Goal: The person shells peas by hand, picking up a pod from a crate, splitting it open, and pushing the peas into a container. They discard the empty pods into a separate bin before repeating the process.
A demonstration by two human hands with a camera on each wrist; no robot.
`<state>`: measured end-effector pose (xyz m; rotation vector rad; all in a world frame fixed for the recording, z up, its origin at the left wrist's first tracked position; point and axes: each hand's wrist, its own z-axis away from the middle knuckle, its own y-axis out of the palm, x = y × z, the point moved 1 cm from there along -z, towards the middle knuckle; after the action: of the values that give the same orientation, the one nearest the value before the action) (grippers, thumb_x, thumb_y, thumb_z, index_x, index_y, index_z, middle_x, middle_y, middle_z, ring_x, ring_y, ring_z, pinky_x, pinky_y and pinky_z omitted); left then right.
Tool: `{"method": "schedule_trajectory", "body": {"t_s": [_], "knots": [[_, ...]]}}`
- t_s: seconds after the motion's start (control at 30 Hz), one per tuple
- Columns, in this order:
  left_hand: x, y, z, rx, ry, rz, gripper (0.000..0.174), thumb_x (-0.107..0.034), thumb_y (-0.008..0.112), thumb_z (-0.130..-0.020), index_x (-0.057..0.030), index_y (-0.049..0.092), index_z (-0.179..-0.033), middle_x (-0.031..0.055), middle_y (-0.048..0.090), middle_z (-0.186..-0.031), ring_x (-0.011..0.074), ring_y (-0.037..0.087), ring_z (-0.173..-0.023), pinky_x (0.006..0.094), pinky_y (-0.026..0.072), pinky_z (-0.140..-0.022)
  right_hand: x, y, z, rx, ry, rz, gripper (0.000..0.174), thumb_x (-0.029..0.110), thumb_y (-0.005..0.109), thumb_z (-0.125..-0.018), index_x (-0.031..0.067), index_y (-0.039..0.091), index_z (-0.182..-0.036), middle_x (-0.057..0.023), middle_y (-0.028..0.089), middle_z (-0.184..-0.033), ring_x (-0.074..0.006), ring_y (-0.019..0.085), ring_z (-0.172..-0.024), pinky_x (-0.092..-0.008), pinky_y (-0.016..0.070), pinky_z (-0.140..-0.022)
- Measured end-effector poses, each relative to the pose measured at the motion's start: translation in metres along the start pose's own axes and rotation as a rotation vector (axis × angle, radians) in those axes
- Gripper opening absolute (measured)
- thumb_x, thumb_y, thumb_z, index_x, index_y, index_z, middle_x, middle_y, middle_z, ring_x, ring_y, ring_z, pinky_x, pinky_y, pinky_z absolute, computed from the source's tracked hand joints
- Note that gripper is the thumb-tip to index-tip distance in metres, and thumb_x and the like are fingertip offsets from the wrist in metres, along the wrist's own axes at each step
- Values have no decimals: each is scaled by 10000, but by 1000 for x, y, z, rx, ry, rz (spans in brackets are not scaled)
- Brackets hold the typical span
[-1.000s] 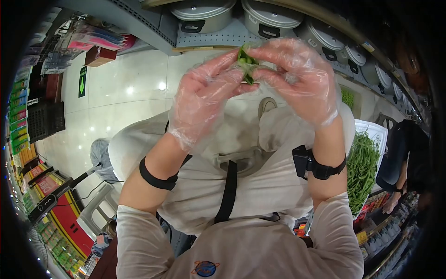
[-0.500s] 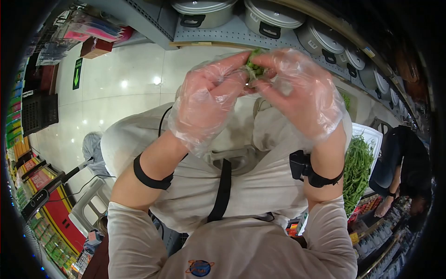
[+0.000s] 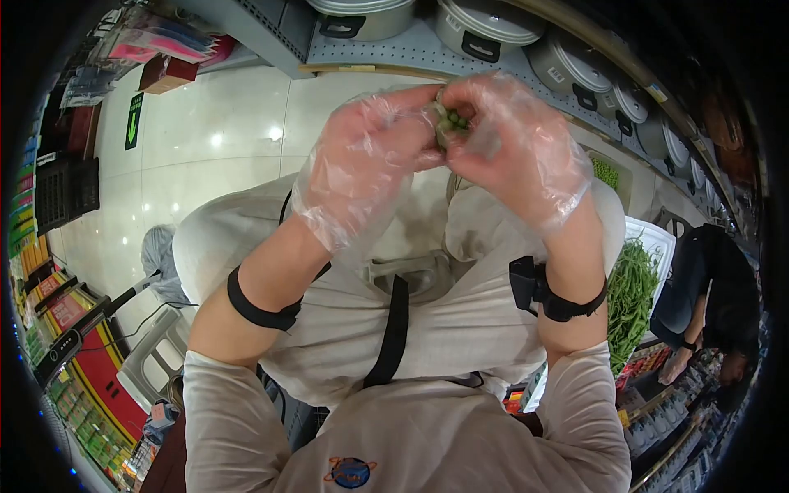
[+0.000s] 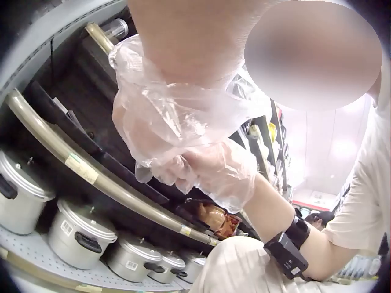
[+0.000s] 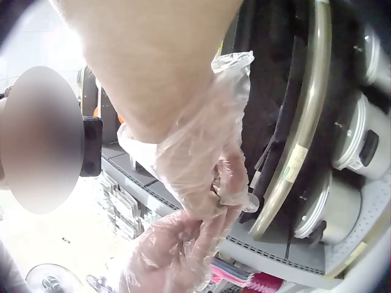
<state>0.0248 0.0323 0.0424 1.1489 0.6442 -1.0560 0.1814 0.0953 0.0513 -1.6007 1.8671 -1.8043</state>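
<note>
Both hands wear thin clear plastic gloves and meet in front of the body, above the knees. Between their fingertips is a split green pea pod (image 3: pixel 445 135), with round green peas (image 3: pixel 454 121) showing inside. My left hand (image 3: pixel 362 156) pinches the pod from its left side. On the other side my right hand (image 3: pixel 530 152) holds it with thumb and curled fingers. In the left wrist view the gloved left hand (image 4: pixel 156 125) hides the pod. The right wrist view shows the right hand (image 5: pixel 198 165) touching the left hand (image 5: pixel 162 253).
A white tray (image 3: pixel 666 240) heaped with green pods (image 3: pixel 631 296) is beside the right knee. Loose green peas (image 3: pixel 606 172) lie in a container beyond that knee. Lidded metal pots (image 3: pixel 489 29) line the shelf ahead. Another person's hand (image 3: pixel 675 366) is at far right.
The pod was spread with its peas facing up; now the right fingers curl more closely over it. Both hands remain together, and the view has shifted slightly.
</note>
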Motion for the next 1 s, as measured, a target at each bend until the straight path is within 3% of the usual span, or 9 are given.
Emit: {"method": "schedule_trajectory", "body": {"t_s": [0.2, 0.43, 0.53, 0.6, 0.63, 0.7, 0.83, 0.93, 1.0], "knots": [[9, -11, 0, 25, 35, 107, 326, -119, 550, -922, 60, 592, -1191, 32, 615, -885, 78, 566, -777, 219, 478, -740, -6, 13, -2, -28, -50, -42, 336, 11, 687, -675, 38, 591, -996, -119, 622, -919, -272, 624, -801, -344, 523, -721], [8, -10, 0, 11, 115, 6, 291, -124, 559, -908, 70, 607, -1120, 13, 574, -826, 67, 520, -749, 231, 455, -703, -8, 21, -1, -20, -41, -83, 362, -4, 646, -684, 25, 539, -1028, -144, 587, -920, -310, 594, -800, -368, 502, -718], [6, -11, 2, -22, 53, 177, 239, -104, 552, -892, 66, 618, -1048, 17, 566, -824, 72, 521, -745, 232, 453, -696, -7, 26, 1, -12, -59, -89, 353, 17, 617, -724, 16, 505, -1059, -170, 558, -934, -345, 571, -825, -390, 490, -737], [8, -19, -1, 19, -58, 169, 384, -106, 564, -923, 128, 505, -1220, 165, 592, -1142, 207, 631, -967, 324, 522, -850, -6, 31, 2, 3, -17, -38, 329, 59, 589, -773, 9, 485, -1082, -193, 538, -968, -377, 552, -873, -411, 476, -769], [9, -17, 0, 17, -57, 170, 384, -106, 564, -923, 128, 505, -1220, 165, 592, -1142, 207, 631, -967, 324, 522, -850, -5, 32, 2, 4, -19, -39, 329, 59, 589, -773, 9, 485, -1082, -193, 538, -968, -377, 552, -873, -411, 476, -769], [3, -5, 2, -79, 4, 217, 124, -66, 535, -859, 40, 596, -874, 14, 536, -790, 84, 509, -722, 255, 463, -698, -5, 33, 1, 35, 9, -27, 299, 97, 562, -814, 11, 482, -1088, -206, 532, -1002, -393, 545, -921, -423, 464, -801], [9, -11, -1, -77, -88, 297, 104, -61, 532, -854, 22, 569, -803, 5, 516, -764, 85, 499, -714, 261, 466, -697, 0, 34, 1, 43, 70, -19, 285, 118, 557, -825, 19, 491, -1084, -204, 542, -991, -400, 556, -914, -430, 469, -794], [13, -12, 0, -60, 58, 225, 122, -69, 518, -858, -4, 543, -757, -5, 483, -735, 88, 483, -706, 252, 445, -666, 5, 34, 0, 61, 140, 11, 291, 140, 561, -821, 34, 499, -1085, -197, 553, -983, -402, 565, -899, -438, 475, -782], [11, -11, -4, -125, -47, 311, 152, -70, 501, -867, -3, 517, -732, -9, 453, -718, 91, 462, -685, 241, 427, -643, 5, 33, -1, 71, 132, 48, 285, 146, 574, -808, 46, 510, -1067, -189, 564, -984, -399, 572, -898, -441, 479, -769]]}}
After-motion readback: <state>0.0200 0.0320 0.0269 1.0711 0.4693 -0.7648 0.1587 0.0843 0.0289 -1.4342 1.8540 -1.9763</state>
